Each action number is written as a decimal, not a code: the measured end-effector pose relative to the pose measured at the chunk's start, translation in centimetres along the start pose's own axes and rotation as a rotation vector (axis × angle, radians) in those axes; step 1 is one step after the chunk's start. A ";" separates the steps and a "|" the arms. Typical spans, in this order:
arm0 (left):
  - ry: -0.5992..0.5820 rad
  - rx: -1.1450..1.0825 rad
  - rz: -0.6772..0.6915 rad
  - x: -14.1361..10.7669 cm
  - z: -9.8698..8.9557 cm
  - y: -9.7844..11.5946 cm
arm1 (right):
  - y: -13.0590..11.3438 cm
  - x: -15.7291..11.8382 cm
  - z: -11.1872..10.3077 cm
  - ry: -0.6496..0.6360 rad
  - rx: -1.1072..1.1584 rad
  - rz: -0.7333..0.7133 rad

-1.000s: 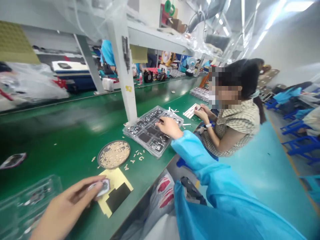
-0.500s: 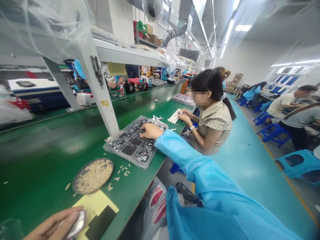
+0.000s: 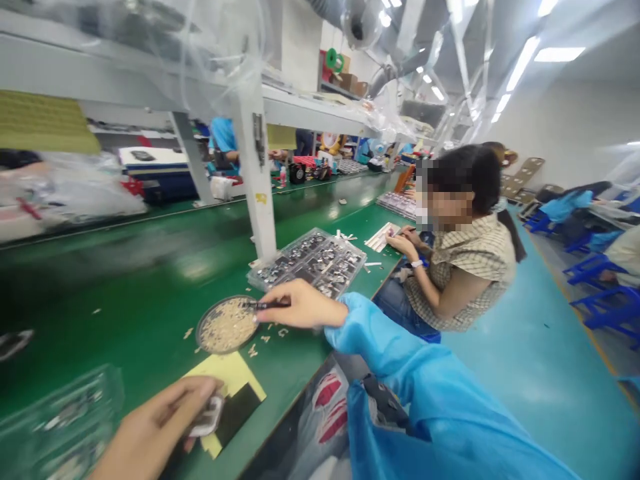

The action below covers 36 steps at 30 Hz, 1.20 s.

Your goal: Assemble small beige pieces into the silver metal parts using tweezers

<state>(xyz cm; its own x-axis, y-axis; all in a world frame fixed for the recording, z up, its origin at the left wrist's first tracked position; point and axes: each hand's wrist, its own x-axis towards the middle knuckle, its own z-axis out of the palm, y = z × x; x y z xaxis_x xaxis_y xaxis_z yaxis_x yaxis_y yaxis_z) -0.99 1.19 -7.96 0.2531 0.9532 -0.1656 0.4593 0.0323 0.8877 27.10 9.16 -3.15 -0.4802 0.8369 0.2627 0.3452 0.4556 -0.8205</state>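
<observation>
My left hand (image 3: 165,417) is closed around a small silver-white piece with rounded corners (image 3: 207,417), above a yellow paper and a black sheet. Between the thumb and fingers of my right hand (image 3: 300,303) is a thin dark strip (image 3: 273,305); its exact kind is too small to tell. The strip's tip points over the right edge of a round dish (image 3: 201,328) full of small beige pieces (image 3: 231,323). Behind my right hand lies a clear compartment tray (image 3: 357,263) with small electronic parts. The yellow paper (image 3: 245,373) and black sheet (image 3: 243,415) lie on the green bench.
A clear tray with parts (image 3: 65,413) stands at lower left. Loose beige pieces (image 3: 254,349) lie beside the dish. A white shelf post (image 3: 255,200) rises behind the compartment tray. At the right, a co-worker (image 3: 460,267) sits handling a small item over a white strip board (image 3: 380,237).
My right hand has moved from the compartment tray towards the dish, now with the dark strip in its fingers. My left hand has come further into view with the silver-white piece. The view has turned left.
</observation>
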 end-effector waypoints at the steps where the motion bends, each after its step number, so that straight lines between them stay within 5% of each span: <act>1: -0.019 -0.048 -0.009 -0.4 0.4 0.9 | -0.5 0.0 1.9 -0.075 0.128 -0.029; 4: -0.090 -0.207 0.002 -0.9 1.0 2.3 | -1.2 0.4 6.3 -0.179 0.356 -0.009; 10: 0.046 -0.436 -0.049 -0.7 0.5 2.1 | -0.9 1.8 9.6 -0.010 0.546 0.083; 17: -0.034 -0.643 -0.144 -0.9 0.3 2.5 | -1.6 0.8 9.7 0.051 0.518 0.075; 22: 0.055 -0.655 -0.047 -0.8 -0.2 2.3 | -1.2 0.0 7.9 0.183 0.566 0.167; 31: 0.228 -0.500 0.031 -0.4 0.5 1.9 | -1.2 -2.5 6.5 -0.049 0.491 0.233; 36: 0.261 -0.471 0.012 -0.4 0.6 1.6 | -1.7 -2.8 6.9 -0.075 0.452 0.286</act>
<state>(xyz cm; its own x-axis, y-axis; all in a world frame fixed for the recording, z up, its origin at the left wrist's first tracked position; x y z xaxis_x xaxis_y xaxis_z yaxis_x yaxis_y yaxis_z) 0.13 0.72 -6.69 0.0080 0.9954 -0.0953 0.0108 0.0952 0.9954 22.25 3.92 -5.99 -0.4800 0.8769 -0.0266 0.0974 0.0231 -0.9950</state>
